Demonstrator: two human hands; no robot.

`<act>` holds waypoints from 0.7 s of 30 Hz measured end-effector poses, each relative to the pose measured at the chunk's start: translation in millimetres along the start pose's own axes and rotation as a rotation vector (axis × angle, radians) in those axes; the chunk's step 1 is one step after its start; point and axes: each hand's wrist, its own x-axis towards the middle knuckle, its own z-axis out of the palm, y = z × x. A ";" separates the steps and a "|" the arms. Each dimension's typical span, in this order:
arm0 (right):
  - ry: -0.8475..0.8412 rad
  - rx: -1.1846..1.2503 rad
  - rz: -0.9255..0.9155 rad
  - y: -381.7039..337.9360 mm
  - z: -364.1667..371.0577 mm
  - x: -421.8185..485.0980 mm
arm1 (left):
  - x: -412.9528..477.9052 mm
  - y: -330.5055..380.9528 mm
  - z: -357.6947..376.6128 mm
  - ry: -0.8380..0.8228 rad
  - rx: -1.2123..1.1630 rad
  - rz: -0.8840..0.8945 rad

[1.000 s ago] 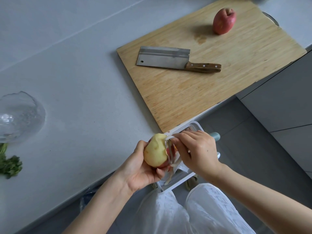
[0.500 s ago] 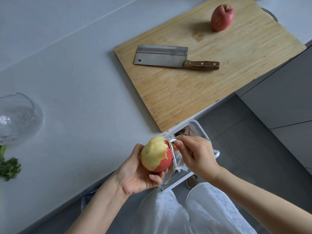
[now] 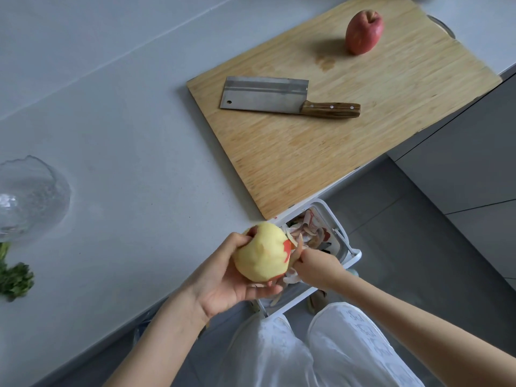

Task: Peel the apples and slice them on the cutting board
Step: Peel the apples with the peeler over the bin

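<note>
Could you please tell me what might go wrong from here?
1. The left hand holds the mostly peeled apple by bare flesh at the edge of the peel bin; it could slip and fall in.
2. The right hand, closed on a hidden peeler, works tight against the apple near the left fingertips; a stroke could nick them.
3. The cleaver lies bare on the cutting board; a careless reach for it could meet the blade.

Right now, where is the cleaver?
In the head view, the cleaver lies flat on the cutting board, upper centre, handle pointing right; the unpeeled apple stands apart from it near the board's far right corner.
</note>
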 end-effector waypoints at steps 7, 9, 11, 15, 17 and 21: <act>-0.523 0.881 0.283 7.0 -19.9 -9.3 | 20.0 -8.5 -4.4 0.559 0.374 0.262; -0.641 1.084 0.239 7.1 -29.3 -15.2 | 24.8 -11.1 -5.7 0.600 0.393 0.283; -0.756 1.246 0.147 5.4 -34.7 -20.9 | 28.5 -12.9 -7.0 0.610 0.382 0.285; -0.860 1.351 -0.107 2.1 -33.8 -25.7 | 35.1 -12.6 -14.1 0.614 0.373 0.251; -0.823 1.378 -0.187 -0.7 -32.0 -25.1 | 35.9 -11.7 -14.2 0.571 0.325 0.215; -0.761 1.439 -0.221 0.6 -30.9 -21.6 | 36.1 -12.0 -13.2 0.491 0.230 0.178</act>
